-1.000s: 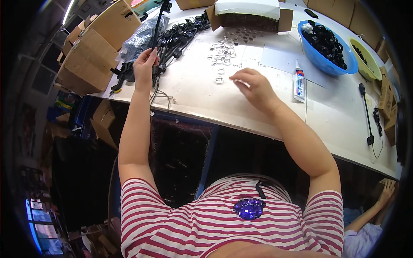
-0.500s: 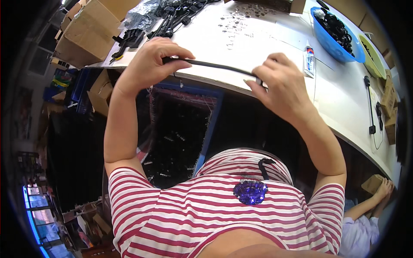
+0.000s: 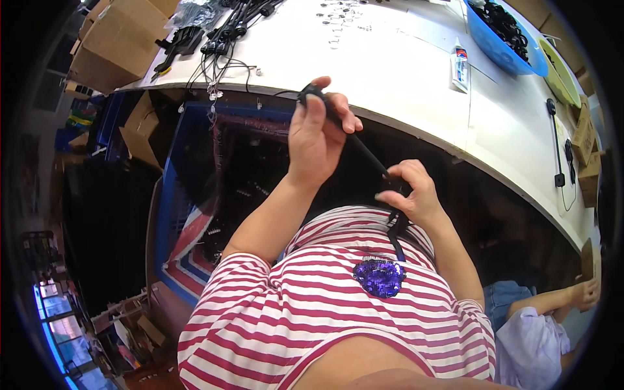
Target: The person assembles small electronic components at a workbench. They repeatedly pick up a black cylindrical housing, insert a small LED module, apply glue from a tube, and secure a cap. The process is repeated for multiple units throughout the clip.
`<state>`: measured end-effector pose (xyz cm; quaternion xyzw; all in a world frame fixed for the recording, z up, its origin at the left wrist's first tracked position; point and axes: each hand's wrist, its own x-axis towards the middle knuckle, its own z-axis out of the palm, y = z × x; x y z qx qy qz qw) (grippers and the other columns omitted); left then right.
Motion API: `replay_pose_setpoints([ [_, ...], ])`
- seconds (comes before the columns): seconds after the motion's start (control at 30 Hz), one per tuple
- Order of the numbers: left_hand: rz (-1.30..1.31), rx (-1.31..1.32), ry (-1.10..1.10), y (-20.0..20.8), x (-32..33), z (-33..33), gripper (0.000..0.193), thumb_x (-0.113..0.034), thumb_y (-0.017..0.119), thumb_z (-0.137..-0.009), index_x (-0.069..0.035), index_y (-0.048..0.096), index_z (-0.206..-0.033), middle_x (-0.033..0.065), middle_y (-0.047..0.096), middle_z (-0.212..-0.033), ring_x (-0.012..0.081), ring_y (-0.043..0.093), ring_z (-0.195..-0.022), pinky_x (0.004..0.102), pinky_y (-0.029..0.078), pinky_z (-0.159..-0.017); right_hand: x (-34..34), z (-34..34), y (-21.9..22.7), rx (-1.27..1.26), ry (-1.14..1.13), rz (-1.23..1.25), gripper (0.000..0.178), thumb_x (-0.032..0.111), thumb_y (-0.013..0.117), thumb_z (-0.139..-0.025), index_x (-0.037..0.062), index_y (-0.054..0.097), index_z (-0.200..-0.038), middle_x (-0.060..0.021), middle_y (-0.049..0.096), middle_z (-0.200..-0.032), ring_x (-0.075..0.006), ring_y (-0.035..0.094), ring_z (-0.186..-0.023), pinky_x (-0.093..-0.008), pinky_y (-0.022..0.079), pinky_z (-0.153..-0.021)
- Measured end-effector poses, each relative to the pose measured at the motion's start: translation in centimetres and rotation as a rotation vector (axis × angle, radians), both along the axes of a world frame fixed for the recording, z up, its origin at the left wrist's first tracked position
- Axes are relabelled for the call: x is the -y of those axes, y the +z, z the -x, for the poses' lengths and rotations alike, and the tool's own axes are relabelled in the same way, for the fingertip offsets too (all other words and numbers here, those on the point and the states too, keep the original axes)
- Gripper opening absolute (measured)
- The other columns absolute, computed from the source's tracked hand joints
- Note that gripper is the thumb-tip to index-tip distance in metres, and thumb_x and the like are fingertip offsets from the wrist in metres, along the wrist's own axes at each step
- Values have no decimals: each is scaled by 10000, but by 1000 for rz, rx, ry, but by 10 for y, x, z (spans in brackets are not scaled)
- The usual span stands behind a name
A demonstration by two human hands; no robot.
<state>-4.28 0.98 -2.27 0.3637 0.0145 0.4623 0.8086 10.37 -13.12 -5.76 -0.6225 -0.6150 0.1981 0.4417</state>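
Both hands grip one black strap [image 3: 364, 151]: left hand [image 3: 316, 133] clamped on its upper end, right hand [image 3: 408, 192] pinching the lower. Many more straps [image 3: 231, 26] lie unworked on the white table [image 3: 403, 78]; most work seems left.

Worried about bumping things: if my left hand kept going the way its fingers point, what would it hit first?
Probably the white table's edge just above the left hand; depth is unclear from this view.

Red-white striped short-sleeved shirt [image 3: 325, 312], purple sequin patch [image 3: 379, 275], bare forearms.

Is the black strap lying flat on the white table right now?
No, the black strap is held off the white table between left hand and right hand.
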Motion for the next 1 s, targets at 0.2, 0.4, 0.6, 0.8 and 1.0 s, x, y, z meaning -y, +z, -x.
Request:
replay_pose_setpoints([
  [0.2, -77, -55, 64, -2, 14, -17, 383, -308, 498, -884, -98, 392, -1188, 27, 467, -785, 102, 373, -617, 257, 326, -616, -13, -22, -49, 228, 16, 127, 257, 175, 715, -668, 32, 619, -859, -110, 592, -816, -278, 542, -861, -356, 432, -745],
  [0.4, -166, -21, 121, 22, 1, -8, 396, -299, 504, -881, -85, 390, -1193, 28, 475, -786, 96, 380, -610, 257, 326, -615, -10, -36, -108, 537, -85, 124, 196, 260, 615, -759, 107, 659, -873, -28, 618, -897, -250, 507, -970, -395, 353, -887],
  [0.6, -223, -24, 187, 33, -7, 6, 429, -296, 538, -863, -77, 391, -1202, 24, 479, -772, 95, 382, -595, 260, 320, -597, 2, -43, -168, 764, -86, 290, 236, 302, 541, -812, 150, 661, -947, 2, 607, -1016, -250, 383, -1174, -590, 173, -987],
  [0.8, -274, -27, 211, 54, -13, 24, 428, -297, 545, -860, -74, 407, -1198, 23, 477, -760, 91, 369, -583, 249, 303, -574, 3, -42, -180, 818, -5, 529, 254, 320, 505, -833, 153, 658, -948, -7, 591, -1060, -248, 328, -1240, -650, 88, -989],
  [1.0, -335, -10, 272, 77, -22, 48, 415, -292, 527, -873, -65, 415, -1201, 29, 478, -757, 92, 363, -578, 242, 294, -567, -1, -39, -174, 849, 55, 674, 272, 326, 488, -854, 128, 651, -943, -40, 588, -1061, -264, 319, -1254, -668, 89, -982],
])
